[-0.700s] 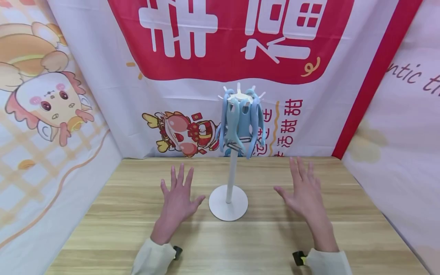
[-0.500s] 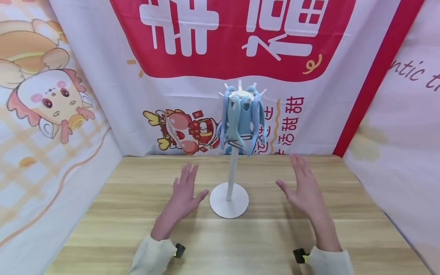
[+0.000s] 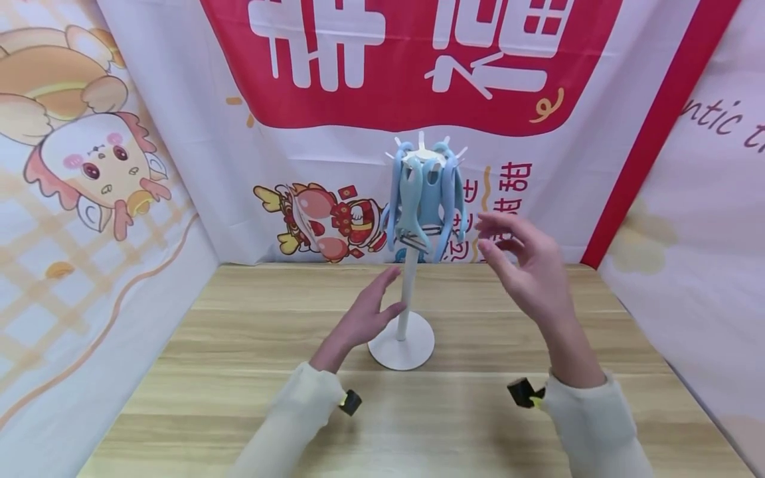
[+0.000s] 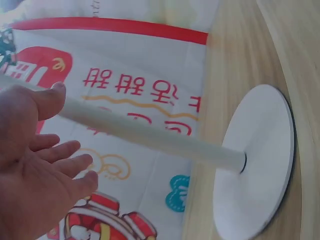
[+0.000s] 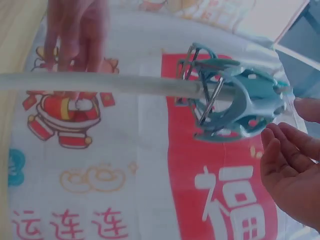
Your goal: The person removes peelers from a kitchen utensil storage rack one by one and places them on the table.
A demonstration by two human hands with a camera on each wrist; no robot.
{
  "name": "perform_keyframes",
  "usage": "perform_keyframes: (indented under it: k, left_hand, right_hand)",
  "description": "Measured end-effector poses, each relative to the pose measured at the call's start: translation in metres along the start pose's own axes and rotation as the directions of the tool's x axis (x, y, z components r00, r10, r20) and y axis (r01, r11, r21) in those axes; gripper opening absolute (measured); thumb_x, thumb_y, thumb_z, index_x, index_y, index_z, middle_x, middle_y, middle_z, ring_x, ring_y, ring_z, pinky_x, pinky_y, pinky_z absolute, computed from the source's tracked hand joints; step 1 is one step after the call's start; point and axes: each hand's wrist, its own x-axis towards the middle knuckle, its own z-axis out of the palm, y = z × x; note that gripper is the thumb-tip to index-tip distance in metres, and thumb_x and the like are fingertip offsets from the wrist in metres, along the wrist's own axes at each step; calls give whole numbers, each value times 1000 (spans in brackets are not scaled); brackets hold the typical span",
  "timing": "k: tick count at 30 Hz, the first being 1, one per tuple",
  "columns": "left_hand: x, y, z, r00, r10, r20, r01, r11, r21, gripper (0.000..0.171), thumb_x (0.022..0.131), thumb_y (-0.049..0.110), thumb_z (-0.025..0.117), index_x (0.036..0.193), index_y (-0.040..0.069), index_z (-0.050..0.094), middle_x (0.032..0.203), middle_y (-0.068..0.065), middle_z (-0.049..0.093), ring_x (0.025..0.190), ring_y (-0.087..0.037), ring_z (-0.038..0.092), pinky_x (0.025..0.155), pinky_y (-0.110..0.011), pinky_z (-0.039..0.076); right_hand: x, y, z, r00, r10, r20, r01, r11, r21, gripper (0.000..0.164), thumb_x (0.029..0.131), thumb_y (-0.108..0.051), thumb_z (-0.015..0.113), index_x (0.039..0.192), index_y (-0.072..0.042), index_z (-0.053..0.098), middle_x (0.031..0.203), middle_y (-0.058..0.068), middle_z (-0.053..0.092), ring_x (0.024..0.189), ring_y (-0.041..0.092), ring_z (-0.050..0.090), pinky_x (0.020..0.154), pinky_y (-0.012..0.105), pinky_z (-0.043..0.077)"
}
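Observation:
Several light-blue Y-shaped peelers [image 3: 411, 199] hang, metal blades downward, from the spiked white top [image 3: 425, 157] of a slim stand. The stand's pole [image 4: 150, 137] rises from a round white base [image 3: 402, 352] on the table. My left hand [image 3: 368, 313] is right at the pole, its thumb and fingers extended and holding nothing. In the left wrist view its palm and spread fingers lie beside the pole. My right hand [image 3: 532, 272] is raised to the right of the peelers, with loosely bent fingers and nothing in them. The right wrist view shows its fingertips close to the peelers' upper ends.
The stand is on a wood-grain table [image 3: 239, 398]. Behind it hangs a white cloth with a red printed panel [image 3: 394, 73]; patterned cloths [image 3: 107, 265] enclose the sides. Each wrist wears a small black device.
My left hand has moved rightward to the pole from its spot over the table. My right hand has risen toward the peelers, its fingers bending. The view has tilted slightly.

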Motion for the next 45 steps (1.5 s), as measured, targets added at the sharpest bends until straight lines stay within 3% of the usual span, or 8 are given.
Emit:
perform_keyframes:
  k: [5, 9, 13, 17, 23, 28, 39, 45]
  left_hand:
    - [18, 1, 13, 999, 28, -25, -30, 997, -67, 57, 99, 11, 61, 151, 19, 38, 155, -5, 44, 146, -26, 40, 116, -52, 38]
    - [24, 1, 19, 999, 37, -21, -38, 995, -88, 49, 100, 9, 58, 147, 13, 44, 150, -10, 51, 140, -29, 48, 110, -52, 45]
    - [26, 1, 21, 999, 39, 12, -37, 993, -114, 30, 101, 7, 55, 132, 8, 56, 129, -12, 66, 123, -27, 63, 105, -49, 51]
    - [27, -2, 19, 998, 18, 57, -12, 994, -110, 15, 101, 7, 55, 116, 10, 59, 111, -6, 70, 111, -23, 68, 104, -48, 52]
    - [24, -11, 18, 994, -14, 109, 18, 999, -35, 11, 99, 4, 58, 107, 8, 63, 104, -4, 70, 105, -21, 69, 102, -47, 53]
    - [22, -15, 20, 994, -9, 112, 13, 999, -30, 10, 98, 3, 59, 105, 9, 65, 101, -3, 69, 103, -20, 69, 103, -49, 53]
    - [23, -18, 21, 995, -2, 103, 5, 1000, -28, 12, 97, 2, 60, 99, 14, 64, 99, -2, 70, 100, -18, 69, 103, -49, 53]
    - [25, -15, 20, 994, -11, 109, 15, 999, -35, 11, 98, 4, 60, 100, 14, 65, 99, -2, 70, 101, -18, 68, 103, -49, 52]
  right_hand:
    - [23, -9, 6, 998, 21, 54, -17, 996, -84, 38, 93, -18, 70, 129, -9, 65, 115, 8, 70, 94, 9, 63, 79, 10, 53]
    - [32, -11, 10, 995, 63, 77, -55, 993, -101, 39, 93, -23, 70, 130, -10, 65, 116, 9, 71, 92, 15, 63, 75, 9, 53]
    - [38, -12, 13, 992, 87, 91, -79, 993, -91, 39, 93, -24, 70, 128, -9, 66, 113, 10, 71, 90, 17, 61, 72, 9, 52]
    - [42, -11, 16, 989, 110, 99, -100, 990, -99, 39, 93, -27, 70, 128, -10, 67, 114, 8, 71, 89, 17, 62, 74, 11, 54]
    - [45, -9, 20, 983, 128, 134, -118, 990, -77, 35, 93, -27, 71, 123, -9, 69, 111, 8, 72, 90, 17, 66, 76, 14, 56]
    - [45, -7, 20, 984, 112, 139, -109, 994, -28, 31, 93, -23, 71, 118, -6, 70, 104, 10, 71, 84, 19, 64, 74, 15, 57]
    - [48, -11, 17, 994, 76, 73, -79, 996, 38, 29, 93, -17, 70, 117, -1, 69, 105, 13, 70, 83, 17, 62, 74, 14, 56]
    - [49, -14, 12, 996, 83, 24, -84, 994, 64, 31, 94, -21, 70, 118, -2, 68, 103, 10, 70, 82, 16, 63, 74, 16, 57]
